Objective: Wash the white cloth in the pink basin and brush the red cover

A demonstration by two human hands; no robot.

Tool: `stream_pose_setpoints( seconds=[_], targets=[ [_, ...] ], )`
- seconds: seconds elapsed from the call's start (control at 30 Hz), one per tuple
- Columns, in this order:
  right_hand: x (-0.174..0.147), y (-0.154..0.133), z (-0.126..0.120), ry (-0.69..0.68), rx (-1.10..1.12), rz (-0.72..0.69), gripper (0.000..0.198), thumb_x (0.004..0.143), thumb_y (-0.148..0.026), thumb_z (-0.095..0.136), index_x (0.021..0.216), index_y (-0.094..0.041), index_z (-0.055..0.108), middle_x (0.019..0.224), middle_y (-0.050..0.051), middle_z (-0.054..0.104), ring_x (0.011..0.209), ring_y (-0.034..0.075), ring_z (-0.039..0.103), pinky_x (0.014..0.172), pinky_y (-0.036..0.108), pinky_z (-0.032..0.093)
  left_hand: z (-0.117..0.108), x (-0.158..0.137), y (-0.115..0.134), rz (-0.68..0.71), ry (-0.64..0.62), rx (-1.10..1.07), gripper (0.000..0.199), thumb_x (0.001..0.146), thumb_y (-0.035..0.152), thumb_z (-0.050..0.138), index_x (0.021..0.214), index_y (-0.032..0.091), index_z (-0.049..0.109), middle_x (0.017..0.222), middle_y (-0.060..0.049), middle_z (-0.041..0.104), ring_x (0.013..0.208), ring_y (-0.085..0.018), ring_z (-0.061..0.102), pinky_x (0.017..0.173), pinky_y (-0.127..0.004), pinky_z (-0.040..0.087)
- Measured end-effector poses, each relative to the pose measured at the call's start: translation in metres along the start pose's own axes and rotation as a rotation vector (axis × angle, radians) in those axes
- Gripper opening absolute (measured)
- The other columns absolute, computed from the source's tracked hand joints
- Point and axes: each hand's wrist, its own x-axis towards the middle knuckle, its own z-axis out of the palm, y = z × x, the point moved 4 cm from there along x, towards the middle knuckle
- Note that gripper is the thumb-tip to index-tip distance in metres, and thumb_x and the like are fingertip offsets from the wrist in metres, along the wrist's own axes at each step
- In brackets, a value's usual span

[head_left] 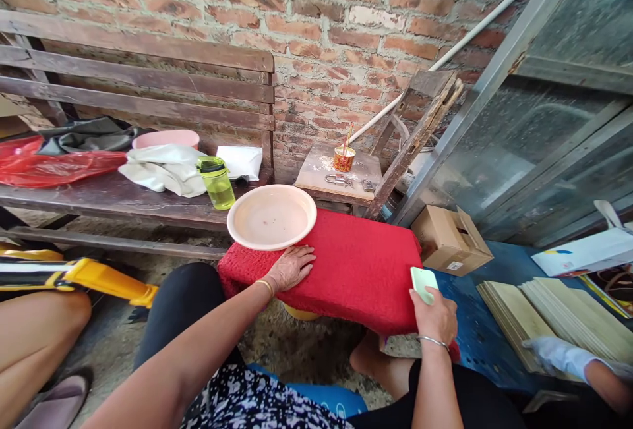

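Note:
My left hand (293,267) lies flat, palm down, on the red cloth (361,254) that covers a small table. Just beyond its fingers stands a pale, shallow plastic basin (273,218) with a few dark specks on its bottom. The fingers of my right hand (436,314) are wrapped round a mint-green phone (424,283) at the table's right end. Part of the phone is hidden by those fingers.
A wooden bench (148,207) on the left carries a green bottle (217,182), cloths and a red bag. A wooden chair (321,178) holds padlocks and a cup. At right are a cardboard box (448,241), stacked boards (568,317) and another person's gloved hand (561,355).

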Motion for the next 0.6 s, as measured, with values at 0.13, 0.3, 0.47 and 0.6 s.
stream_pose_setpoints(
  seconds=[0.13, 0.3, 0.47, 0.6],
  targets=[
    [-0.043, -0.062, 0.019, -0.170, 0.241, -0.305, 0.042, 0.079, -0.050, 0.067, 0.109, -0.021, 0.073, 0.101, 0.010, 0.064, 0.098, 0.028, 0.063, 0.088, 0.038, 0.051, -0.002, 0.000, 0.001, 0.007, -0.009, 0.001, 0.035, 0.098, 0.025, 0.051, 0.127, 0.022, 0.069, 0.142, -0.009, 0.061, 0.136, -0.026, 0.052, 0.118, -0.048, 0.037],
    [-0.108, -0.135, 0.039, -0.365, 0.371, -0.672, 0.030, 0.079, -0.035, 0.071, 0.107, -0.026, 0.074, 0.104, 0.006, 0.063, 0.096, 0.023, 0.064, 0.091, 0.036, 0.051, -0.002, 0.001, 0.002, 0.010, -0.035, 0.034, 0.035, 0.098, 0.024, 0.050, 0.128, 0.021, 0.068, 0.143, -0.009, 0.061, 0.137, -0.027, 0.051, 0.117, -0.049, 0.039],
    [-0.074, -0.100, 0.034, -0.293, 0.298, -0.529, 0.032, 0.079, -0.039, 0.069, 0.107, -0.024, 0.074, 0.103, 0.007, 0.063, 0.094, 0.024, 0.064, 0.089, 0.037, 0.051, 0.000, 0.001, 0.000, -0.002, -0.010, 0.023, 0.034, 0.097, 0.025, 0.052, 0.127, 0.022, 0.068, 0.142, -0.008, 0.061, 0.136, -0.026, 0.052, 0.117, -0.048, 0.039],
    [-0.021, -0.031, 0.015, -0.143, 0.162, -0.215, 0.043, 0.078, -0.050, 0.065, 0.108, -0.021, 0.073, 0.098, 0.011, 0.064, 0.102, 0.031, 0.061, 0.090, 0.042, 0.049, 0.000, 0.001, 0.001, -0.008, -0.006, -0.003, 0.034, 0.097, 0.026, 0.053, 0.126, 0.023, 0.069, 0.142, -0.008, 0.061, 0.136, -0.026, 0.052, 0.118, -0.048, 0.038]
  ],
)
